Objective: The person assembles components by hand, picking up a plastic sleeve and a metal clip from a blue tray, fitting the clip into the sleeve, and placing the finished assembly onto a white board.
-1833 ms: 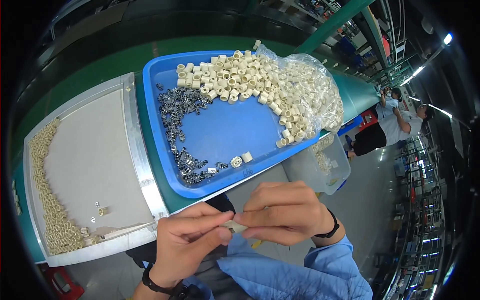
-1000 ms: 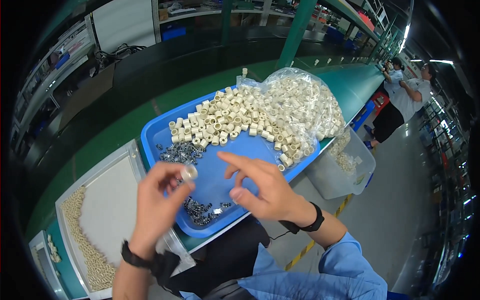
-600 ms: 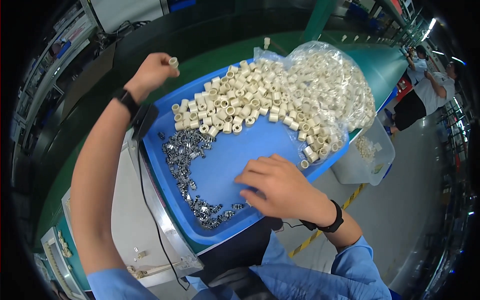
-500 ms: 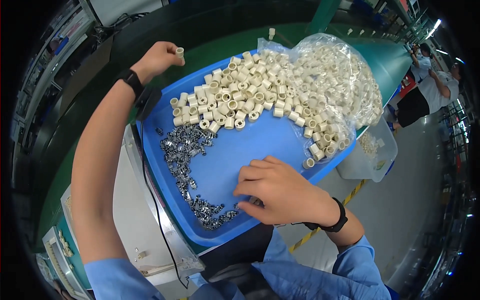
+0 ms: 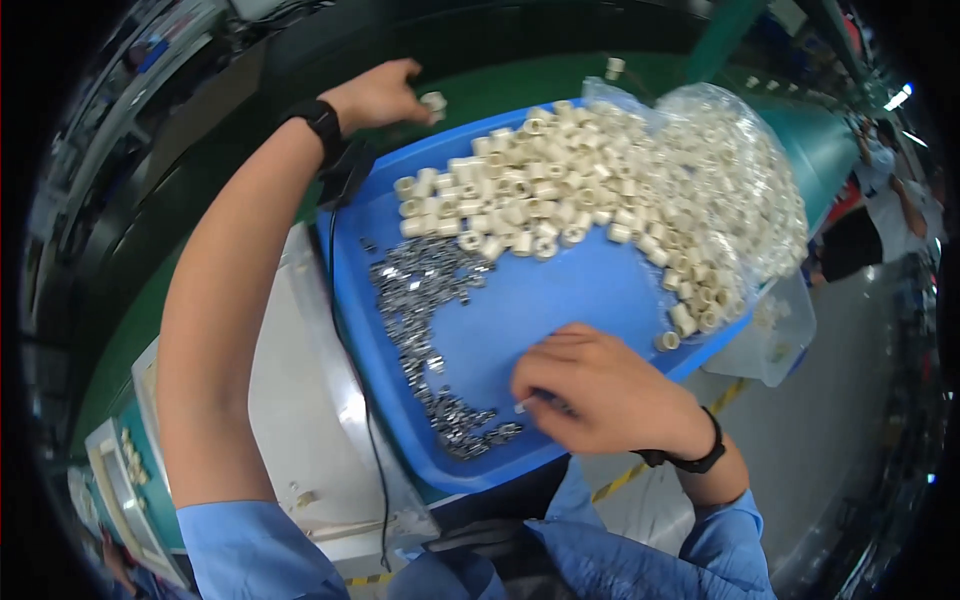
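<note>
Beyond the far left edge of the blue tray, my left hand is open, thumb and forefinger apart. A cream plastic pipe fitting stands on the green belt surface right beside its fingertips. Over the tray's near right part, my right hand is closed, fingers curled, with a small shiny metal clip at the fingertips. Many cream fittings are heaped along the tray's far side. Small dark metal clips lie in a band down its left side to the near corner.
A clear plastic bag full of fittings rests on the tray's far right. One fitting stands on the belt behind it. A black cable hangs along the tray's left edge. A translucent bin sits to the right; people stand farther off.
My left hand has let go of the cream fitting, which now stands on the belt. My right hand's fingers have curled in around a small metal clip. The whole view has shifted.
</note>
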A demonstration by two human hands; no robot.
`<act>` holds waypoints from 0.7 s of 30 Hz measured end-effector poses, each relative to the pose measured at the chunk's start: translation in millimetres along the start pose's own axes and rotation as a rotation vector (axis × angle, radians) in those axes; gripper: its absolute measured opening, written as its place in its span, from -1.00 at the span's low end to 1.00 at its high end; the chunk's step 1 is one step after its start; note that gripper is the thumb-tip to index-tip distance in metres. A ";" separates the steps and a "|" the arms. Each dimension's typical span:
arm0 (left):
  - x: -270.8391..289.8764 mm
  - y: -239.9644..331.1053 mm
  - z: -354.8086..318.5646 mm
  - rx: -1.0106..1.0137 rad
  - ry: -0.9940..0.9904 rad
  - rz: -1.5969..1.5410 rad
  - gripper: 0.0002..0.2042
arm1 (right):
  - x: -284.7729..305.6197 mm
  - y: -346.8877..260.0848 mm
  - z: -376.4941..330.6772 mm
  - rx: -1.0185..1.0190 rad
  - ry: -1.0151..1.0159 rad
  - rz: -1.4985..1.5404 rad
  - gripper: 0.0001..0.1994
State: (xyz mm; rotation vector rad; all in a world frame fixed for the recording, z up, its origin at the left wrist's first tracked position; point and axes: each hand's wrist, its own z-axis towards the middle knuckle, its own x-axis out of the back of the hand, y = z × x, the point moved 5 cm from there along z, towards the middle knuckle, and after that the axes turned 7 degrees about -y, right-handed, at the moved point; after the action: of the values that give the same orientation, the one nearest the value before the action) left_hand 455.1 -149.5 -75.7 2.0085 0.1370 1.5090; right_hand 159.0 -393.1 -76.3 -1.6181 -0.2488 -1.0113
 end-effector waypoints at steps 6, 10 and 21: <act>74.8 42.0 -176.8 -0.192 0.141 0.112 -0.65 | 15.6 -2.7 -16.6 0.023 0.199 0.226 -0.89; 70.9 25.3 -320.0 0.234 0.139 0.275 -0.83 | 12.7 -3.8 -17.8 -0.090 0.232 0.364 -0.91; -17.8 -97.2 -483.2 0.817 0.524 0.533 -0.79 | 5.8 -21.1 -21.7 0.002 0.334 0.297 -0.91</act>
State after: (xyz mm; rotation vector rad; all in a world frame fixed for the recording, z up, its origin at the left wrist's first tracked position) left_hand 41.2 118.4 -64.8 2.2856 0.5381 2.6282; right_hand 138.8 -407.4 -58.0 -1.4059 0.2104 -1.0279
